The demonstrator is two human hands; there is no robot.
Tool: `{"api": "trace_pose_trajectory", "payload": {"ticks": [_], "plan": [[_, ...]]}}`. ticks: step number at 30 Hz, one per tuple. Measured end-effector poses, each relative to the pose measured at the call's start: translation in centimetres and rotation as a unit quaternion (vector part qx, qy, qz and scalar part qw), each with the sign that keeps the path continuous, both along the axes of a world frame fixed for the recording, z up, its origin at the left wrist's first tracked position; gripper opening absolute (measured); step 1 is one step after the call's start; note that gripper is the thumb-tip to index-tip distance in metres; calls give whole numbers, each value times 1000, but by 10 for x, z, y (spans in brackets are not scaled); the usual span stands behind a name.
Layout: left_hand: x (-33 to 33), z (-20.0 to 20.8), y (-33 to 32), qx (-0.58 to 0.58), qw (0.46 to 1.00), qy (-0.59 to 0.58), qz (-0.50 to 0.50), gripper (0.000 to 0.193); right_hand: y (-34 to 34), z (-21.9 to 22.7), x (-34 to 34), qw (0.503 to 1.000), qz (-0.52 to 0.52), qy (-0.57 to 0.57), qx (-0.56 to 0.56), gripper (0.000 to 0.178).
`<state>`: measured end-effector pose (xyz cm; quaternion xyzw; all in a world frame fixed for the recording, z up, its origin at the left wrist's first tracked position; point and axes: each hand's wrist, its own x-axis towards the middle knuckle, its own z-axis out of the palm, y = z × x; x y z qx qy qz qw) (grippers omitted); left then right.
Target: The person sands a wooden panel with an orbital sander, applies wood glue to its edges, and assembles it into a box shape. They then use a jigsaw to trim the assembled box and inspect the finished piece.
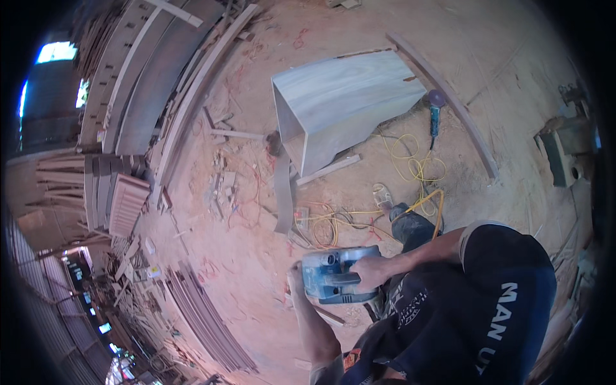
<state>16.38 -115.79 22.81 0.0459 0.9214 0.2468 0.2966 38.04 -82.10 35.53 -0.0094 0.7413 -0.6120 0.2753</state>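
Note:
A blue power tool [328, 292] with a moulded handle is held in front of my body; its kind is not certain. My right hand [371, 272] is closed around its handle. Against the tool's left side lies my left hand [295, 277], its fingers mostly hidden behind the casing. Beyond the tool, a large pale wooden box-like piece [350, 90] rests on the ground, its left end hollow. Just right of that piece is a teal angle grinder [435, 122] with a purple disc. My shoe [382, 196] stands among cords.
Yellow cords [417, 170] loop over the dusty floor near my foot. A long beam [449, 102] lies at right, beside a green machine [557, 151]. Curved boards [138, 83] are stacked at left; dark slats [205, 314] lie near left. Wood scraps [221, 189] litter the ground.

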Motion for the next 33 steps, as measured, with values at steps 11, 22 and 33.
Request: {"api": "trace_pose_trajectory", "payload": {"ticks": [11,22,33], "plan": [[-188,181,245,224,969,97,-32,27,119,80,-111,966,-212,42,141,45],[-390,178,200,215,973,32,-77,21,28,70,-294,953,-269,-17,135,43],[-499,240,248,234,961,14,-143,31,-19,67,-379,912,-404,8,70,48]]}}
